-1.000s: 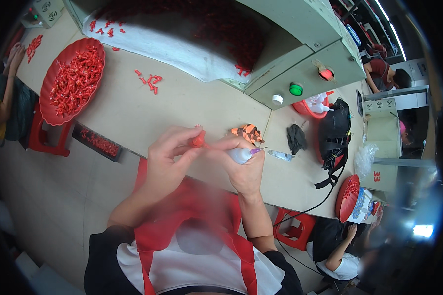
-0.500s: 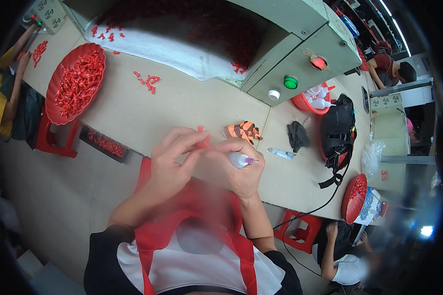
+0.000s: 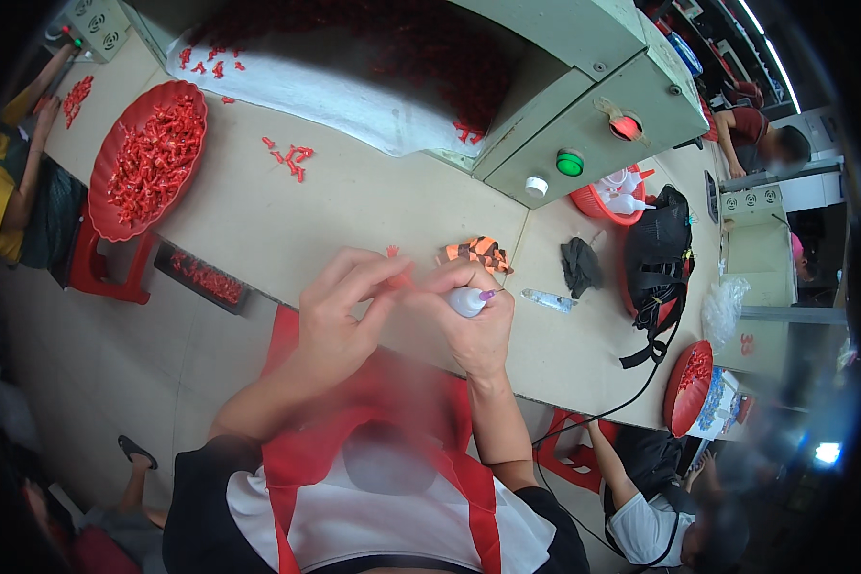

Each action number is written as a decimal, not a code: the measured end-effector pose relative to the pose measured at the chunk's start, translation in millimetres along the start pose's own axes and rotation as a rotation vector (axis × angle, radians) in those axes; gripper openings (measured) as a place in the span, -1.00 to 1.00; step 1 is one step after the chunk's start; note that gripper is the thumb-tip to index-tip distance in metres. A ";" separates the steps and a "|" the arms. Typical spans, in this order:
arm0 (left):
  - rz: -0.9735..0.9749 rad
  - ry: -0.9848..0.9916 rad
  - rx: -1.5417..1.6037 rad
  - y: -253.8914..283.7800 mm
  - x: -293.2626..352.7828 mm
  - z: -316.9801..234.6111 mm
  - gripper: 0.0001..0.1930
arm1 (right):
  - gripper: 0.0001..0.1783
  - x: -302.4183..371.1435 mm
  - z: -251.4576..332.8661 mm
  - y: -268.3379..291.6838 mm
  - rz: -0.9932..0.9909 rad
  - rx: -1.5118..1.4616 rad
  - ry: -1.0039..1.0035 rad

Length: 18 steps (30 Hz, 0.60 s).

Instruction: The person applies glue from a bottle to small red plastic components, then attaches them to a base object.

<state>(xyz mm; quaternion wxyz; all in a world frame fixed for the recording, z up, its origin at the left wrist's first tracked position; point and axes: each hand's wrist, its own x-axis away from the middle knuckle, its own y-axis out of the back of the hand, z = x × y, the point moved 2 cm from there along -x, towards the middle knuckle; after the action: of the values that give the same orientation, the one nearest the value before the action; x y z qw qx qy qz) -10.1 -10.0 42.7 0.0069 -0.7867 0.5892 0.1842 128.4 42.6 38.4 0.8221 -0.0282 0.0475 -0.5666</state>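
Over the table edge, my left hand [image 3: 340, 311] pinches a small red plastic piece [image 3: 398, 281] between thumb and fingers; most of it is hidden. Close beside it, my right hand [image 3: 478, 340] is wrapped round a white squeeze bottle [image 3: 466, 302] with a thin purple tip pointing right. A blurred patch hides part of the right thumb. Just beyond my fingertips shows a small red hand-shaped bit [image 3: 392, 251]; I cannot tell whether it belongs to the held piece. Several small red figures [image 3: 290, 160] lie loose further up the table.
A red bowl [image 3: 108, 215] heaped with red figures stands left. A grey-green cabinet [image 3: 545, 134] spans the back. Rightward are a striped orange cloth [image 3: 478, 253], black cloth [image 3: 580, 266], clear packet [image 3: 548, 300], basket of bottles [image 3: 598, 206] and black bag [image 3: 658, 249]. Other people sit nearby.
My hands keep nearly the same pose; the right one and the bottle have tilted slightly. A person's leg has come into view at lower left, and the person at lower right has shifted.
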 end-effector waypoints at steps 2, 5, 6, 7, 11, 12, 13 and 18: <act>0.002 0.001 -0.002 0.4 -0.4 -0.4 -0.66 | -0.78 -0.3 0.1 0.1 0.001 0.007 -0.002; 0.012 0.007 0.001 1.1 -0.4 -1.0 -0.64 | -0.77 -1.4 -0.2 1.0 0.007 0.026 0.003; 0.019 0.012 0.007 1.2 -0.4 -1.2 -0.63 | -0.76 -2.0 -0.1 1.6 0.011 0.038 0.011; 0.019 0.012 0.007 1.4 -0.5 -1.5 -0.63 | -0.76 -2.6 0.1 2.4 0.011 0.039 0.011; 0.043 0.042 0.042 3.1 -0.8 -0.4 -0.69 | -0.74 -4.2 -1.5 7.0 0.041 0.095 0.037; 0.048 0.070 0.074 4.0 -1.0 0.8 -0.72 | -0.72 -4.5 -2.3 8.1 0.055 0.101 0.041; 0.051 0.070 0.074 5.0 -1.5 1.2 -0.72 | -0.72 -5.3 -0.6 8.5 0.052 0.101 0.041; 0.256 0.484 0.620 8.8 0.7 19.4 -0.75 | -0.56 -8.1 3.5 4.0 0.088 0.109 -0.066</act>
<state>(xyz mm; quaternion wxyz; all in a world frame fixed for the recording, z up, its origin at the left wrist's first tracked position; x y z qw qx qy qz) -23.5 -8.9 26.2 0.0817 -0.6883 0.6945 -0.1931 129.7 51.5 41.9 0.8477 0.0002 -0.0093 -0.5303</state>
